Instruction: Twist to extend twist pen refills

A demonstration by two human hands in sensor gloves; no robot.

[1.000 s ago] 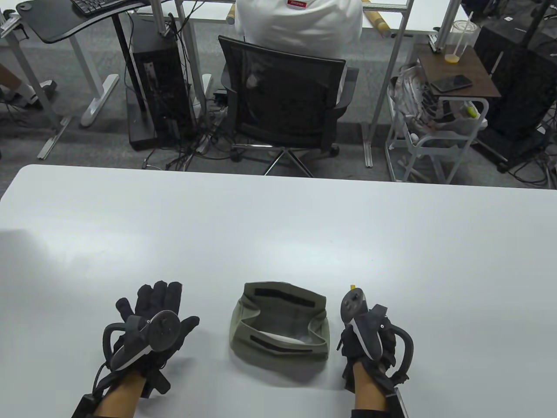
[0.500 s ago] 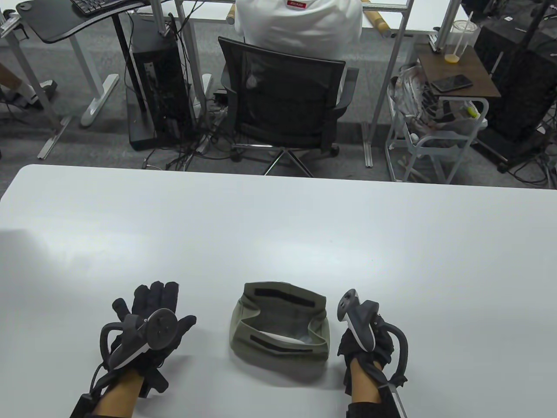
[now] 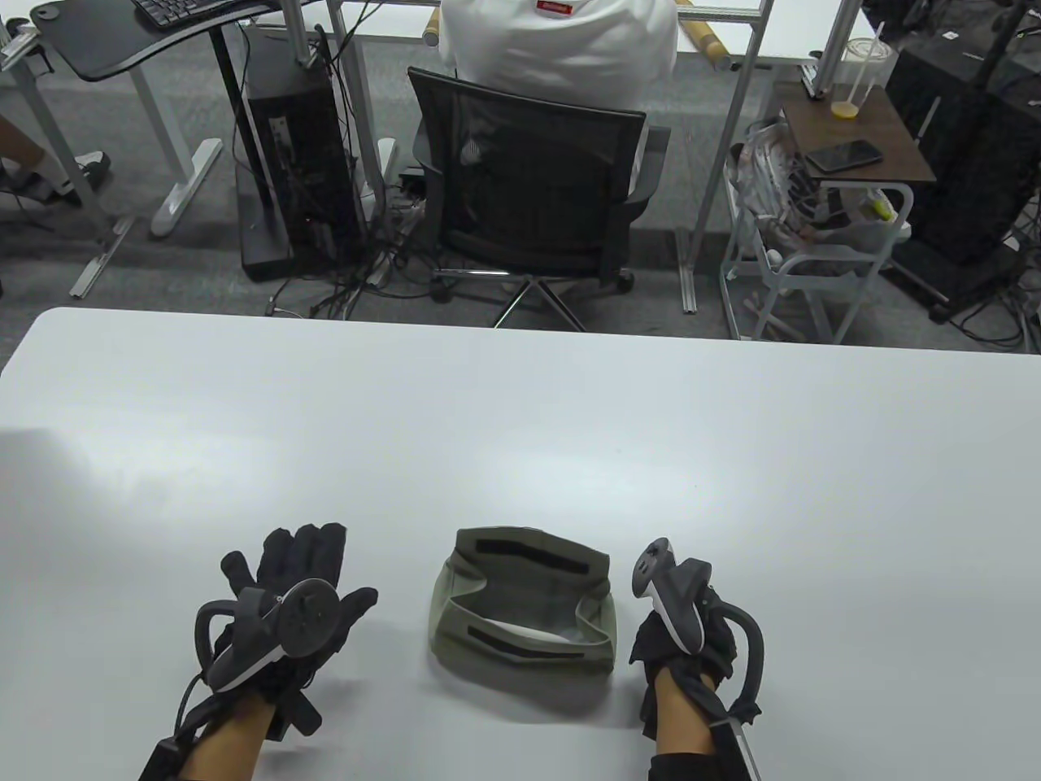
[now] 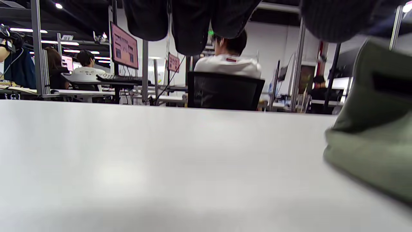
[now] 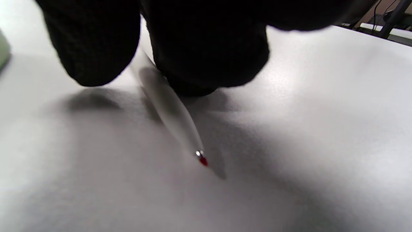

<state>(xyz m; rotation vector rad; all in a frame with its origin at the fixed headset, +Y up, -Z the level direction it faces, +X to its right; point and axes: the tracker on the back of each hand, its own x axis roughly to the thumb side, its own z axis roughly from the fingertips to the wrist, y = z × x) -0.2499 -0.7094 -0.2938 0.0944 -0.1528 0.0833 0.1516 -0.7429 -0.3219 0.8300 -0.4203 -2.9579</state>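
Resting, left hand [image 3: 285,602]: it lies flat on the table [image 3: 520,423] with fingers spread and holding nothing, well left of the pouch; by my reading it waits to take the pen's other end for the twist.
Pouch [image 3: 524,602]: the olive fabric case sits between the two hands, mouth gaping upward, likely so pens can be drawn out or dropped back; something pale shows inside, too unclear to name.
Right hand [image 3: 679,643]: just right of the pouch, its fingers are curled around a pen [image 5: 170,111].
Pen: pale barrel, angled down toward the table with a small red tip [image 5: 203,161] showing at its nose.
Judgement: the refill looks extended already, though blur leaves this unsure.
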